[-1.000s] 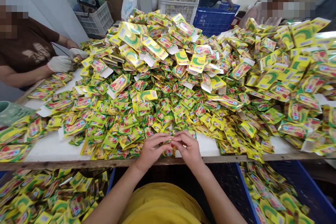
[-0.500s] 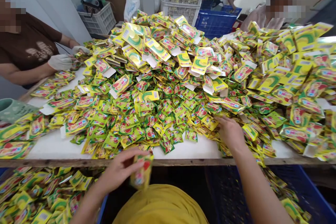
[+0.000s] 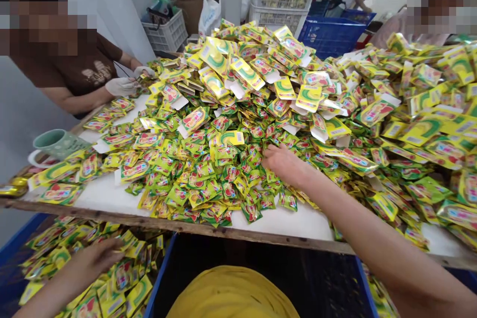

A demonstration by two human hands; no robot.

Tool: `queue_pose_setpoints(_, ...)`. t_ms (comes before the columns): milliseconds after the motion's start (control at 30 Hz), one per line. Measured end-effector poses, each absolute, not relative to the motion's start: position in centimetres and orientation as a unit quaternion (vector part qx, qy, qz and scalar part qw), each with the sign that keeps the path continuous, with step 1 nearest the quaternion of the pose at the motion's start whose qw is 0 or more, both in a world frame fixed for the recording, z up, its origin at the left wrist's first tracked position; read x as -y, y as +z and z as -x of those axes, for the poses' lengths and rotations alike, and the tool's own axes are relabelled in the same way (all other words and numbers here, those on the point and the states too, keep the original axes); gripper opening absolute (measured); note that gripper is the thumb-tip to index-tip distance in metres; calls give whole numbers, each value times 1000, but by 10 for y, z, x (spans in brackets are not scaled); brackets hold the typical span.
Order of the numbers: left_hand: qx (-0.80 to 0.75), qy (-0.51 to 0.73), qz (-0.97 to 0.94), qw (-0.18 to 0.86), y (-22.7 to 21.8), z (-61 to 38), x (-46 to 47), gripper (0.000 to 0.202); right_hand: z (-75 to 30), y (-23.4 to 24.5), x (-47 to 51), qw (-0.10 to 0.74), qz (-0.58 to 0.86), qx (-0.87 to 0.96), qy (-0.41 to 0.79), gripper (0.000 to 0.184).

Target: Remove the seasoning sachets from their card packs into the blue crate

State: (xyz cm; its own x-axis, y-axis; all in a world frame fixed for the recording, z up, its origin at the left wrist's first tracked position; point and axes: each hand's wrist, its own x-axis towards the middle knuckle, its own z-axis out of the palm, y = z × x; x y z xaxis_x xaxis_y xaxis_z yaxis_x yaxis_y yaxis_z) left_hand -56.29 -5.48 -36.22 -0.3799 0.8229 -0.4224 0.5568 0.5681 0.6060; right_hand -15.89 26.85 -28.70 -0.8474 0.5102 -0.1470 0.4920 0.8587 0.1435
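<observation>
My left hand (image 3: 102, 256) is over the blue crate at lower left, its fingers stretched out and a little blurred above small yellow-green printed boxes (image 3: 124, 276). I see nothing held in it. My right hand (image 3: 281, 161) reaches into the heap on the table, fingers curled down among small green sachets (image 3: 203, 171). Whatever lies under those fingertips is hidden. Behind the sachets rise larger yellow cardboard boxes (image 3: 246, 72), several with white flaps standing open.
At left, a green mug (image 3: 55, 141) stands on the white tabletop (image 3: 108, 198). A dark bin with a blue rim (image 3: 164, 271) is below the table edge. Gloved hands (image 3: 121, 87) of a co-worker handle packets at far left. Crates (image 3: 328, 35) stand behind.
My left hand has gone from the table edge down left over the crate, and the box is no longer in it. My right hand has moved left across the heap. The view has shifted.
</observation>
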Motion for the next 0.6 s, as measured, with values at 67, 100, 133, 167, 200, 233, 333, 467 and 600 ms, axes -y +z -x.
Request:
queue_pose_setpoints(67,-744,215,-506,379,-337,534,12,20,161,-295,-276,87,-253,-961,75,20)
queue_pose_setpoints(100,-711,228,-552,370,-325,519,-12,21,159,-300,-278,82,-257,-959,84,23)
queue_pose_setpoints(133,-682,243,-595,348,-313,505,-38,23,156,-305,-280,79,-266,-957,88,24)
queue_pose_setpoints(167,-662,263,-631,307,-303,494,-65,23,152,-310,-282,74,-275,-954,92,24)
queue_pose_setpoints(200,-653,292,-653,249,-295,485,-94,22,147,-315,-282,67,-286,-951,98,22)
queue_pose_setpoints(233,-654,313,-662,190,-290,480,-123,22,142,-320,-281,54,-301,-946,102,19)
queue_pose_setpoints(333,-703,319,-636,11,-284,483,-206,37,125,-332,-271,-1,-332,-938,101,13)
queue_pose_setpoints(467,-741,289,-605,-16,-282,486,-263,52,98,-344,-247,-88,-394,-914,28,8)
queue_pose_setpoints(600,-679,285,-676,-24,-276,441,-236,49,79,-340,-222,-269,-516,-779,-235,22)
